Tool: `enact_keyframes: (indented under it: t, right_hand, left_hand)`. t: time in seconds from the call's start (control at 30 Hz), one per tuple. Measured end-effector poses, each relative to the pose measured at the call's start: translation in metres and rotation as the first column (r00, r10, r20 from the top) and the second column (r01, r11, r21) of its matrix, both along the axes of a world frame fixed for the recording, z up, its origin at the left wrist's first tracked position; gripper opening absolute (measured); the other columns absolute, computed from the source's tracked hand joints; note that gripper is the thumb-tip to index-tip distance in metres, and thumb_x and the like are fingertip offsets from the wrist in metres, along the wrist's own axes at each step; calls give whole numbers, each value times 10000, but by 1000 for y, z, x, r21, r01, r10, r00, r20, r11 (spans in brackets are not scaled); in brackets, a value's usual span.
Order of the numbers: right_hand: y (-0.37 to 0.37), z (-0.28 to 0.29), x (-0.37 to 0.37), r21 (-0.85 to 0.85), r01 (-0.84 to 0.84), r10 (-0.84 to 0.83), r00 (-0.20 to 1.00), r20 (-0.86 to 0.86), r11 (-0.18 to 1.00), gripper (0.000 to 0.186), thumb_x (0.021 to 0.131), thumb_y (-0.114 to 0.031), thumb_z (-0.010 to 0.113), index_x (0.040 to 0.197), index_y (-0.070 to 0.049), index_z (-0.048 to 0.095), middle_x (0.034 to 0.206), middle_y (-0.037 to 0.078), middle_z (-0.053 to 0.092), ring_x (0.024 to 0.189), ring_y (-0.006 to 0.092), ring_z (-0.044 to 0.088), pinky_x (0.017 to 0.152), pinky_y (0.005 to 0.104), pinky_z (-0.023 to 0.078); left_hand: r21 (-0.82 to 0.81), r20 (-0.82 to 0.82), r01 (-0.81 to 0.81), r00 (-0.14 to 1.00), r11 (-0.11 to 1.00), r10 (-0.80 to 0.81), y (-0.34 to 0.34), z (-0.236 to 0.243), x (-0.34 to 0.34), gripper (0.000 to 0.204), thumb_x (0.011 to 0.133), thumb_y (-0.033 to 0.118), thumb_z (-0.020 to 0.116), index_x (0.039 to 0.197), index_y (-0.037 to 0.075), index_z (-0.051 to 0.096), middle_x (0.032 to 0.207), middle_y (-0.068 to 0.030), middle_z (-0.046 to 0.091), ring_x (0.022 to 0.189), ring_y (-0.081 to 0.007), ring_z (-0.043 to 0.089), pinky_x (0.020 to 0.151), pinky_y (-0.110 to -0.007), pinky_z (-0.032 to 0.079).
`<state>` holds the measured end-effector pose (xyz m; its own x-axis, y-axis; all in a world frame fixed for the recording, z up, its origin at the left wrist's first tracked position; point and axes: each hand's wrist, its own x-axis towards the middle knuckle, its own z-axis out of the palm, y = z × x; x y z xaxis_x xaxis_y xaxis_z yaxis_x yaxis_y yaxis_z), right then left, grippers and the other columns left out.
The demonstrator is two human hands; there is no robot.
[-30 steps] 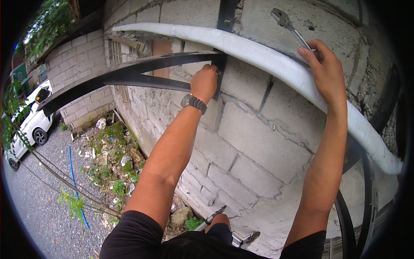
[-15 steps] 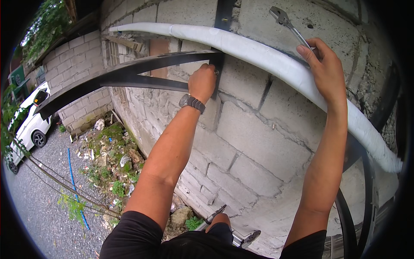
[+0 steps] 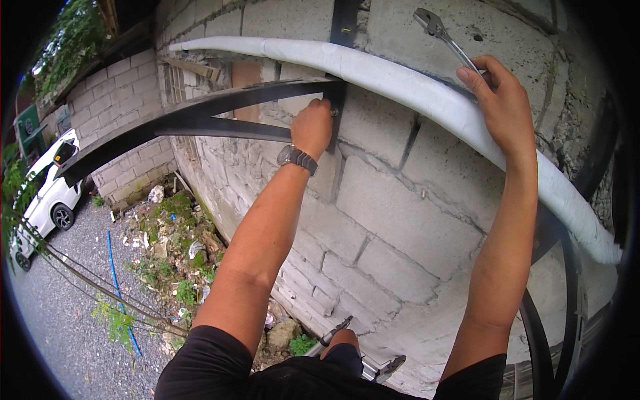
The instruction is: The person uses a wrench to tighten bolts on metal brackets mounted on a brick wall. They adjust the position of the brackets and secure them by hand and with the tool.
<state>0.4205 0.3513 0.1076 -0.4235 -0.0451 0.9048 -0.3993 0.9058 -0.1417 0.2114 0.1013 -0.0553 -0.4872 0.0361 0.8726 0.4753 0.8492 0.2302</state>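
My left hand (image 3: 312, 127), with a dark watch on its wrist, is closed against the upright plate of a black metal bracket (image 3: 233, 127) on the wall. Its fingertips are tucked out of sight. A small metal piece (image 3: 335, 112), perhaps a bolt end, shows beside them. In my right hand (image 3: 501, 110) is a silver adjustable wrench (image 3: 453, 45), gripped by the handle between thumb and fingers with its jaw pointing up and left. That hand's wrist rests over or just in front of a long white wrapped pipe (image 3: 407, 83); contact is unclear.
A rough concrete block wall (image 3: 393, 200) fills the right side. Below me are ladder parts (image 3: 333, 333). Farther down lie a mossy rubble heap (image 3: 177, 233), gravel (image 3: 73, 313) with a blue hose (image 3: 113, 267), and a white car (image 3: 50, 193). Black metal bars (image 3: 537, 340) stand at lower right.
The view shifts very slightly. Both hands keep nearly the same places, the left at the bracket and the right on the wrench.
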Motion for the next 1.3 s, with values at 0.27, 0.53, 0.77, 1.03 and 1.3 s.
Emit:
enact_keyframes:
  t: [0.27,0.53,0.77,1.03,1.3]
  right_hand:
    - [2,-1,-2,-6,0,0,1000,1,1000,343,961,-375,721,1095,-59,725,801,75,709,717,158,623,677,327,475]
    - [2,0,0,1,-3,3,1000,5,1000,347,959,-377,724,1103,-61,730,799,81,715,712,164,633,688,327,482]
    - [1,0,1,11,-10,10,1000,-4,1000,350,960,-378,722,1101,-58,730,823,88,726,732,166,649,697,327,487]
    - [1,0,-1,-12,-10,11,1000,10,1000,344,956,-377,726,1094,-62,726,802,82,707,722,164,626,689,328,478]
    - [0,0,0,-4,-10,10,1000,2,1000,349,959,-382,723,1088,-59,722,812,82,711,727,166,630,692,329,481]
  left_hand:
    - [41,-17,26,1000,999,-25,3,3,2,177,891,206,739,961,45,711,986,-179,699,870,-403,698,749,-502,564]
    - [30,-11,34,999,999,-34,2,3,5,187,880,196,753,980,44,709,997,-180,696,875,-405,699,744,-503,564]
    - [32,-38,13,999,999,-12,1,0,0,165,876,167,750,963,39,691,989,-176,689,861,-409,696,741,-505,566]
    - [43,-26,18,1000,999,-17,1,1,4,171,893,182,739,977,38,700,975,-177,693,874,-411,696,750,-508,564]
    - [42,-3,25,1000,999,-25,4,3,7,177,895,184,740,982,35,698,968,-177,692,878,-413,696,751,-509,562]
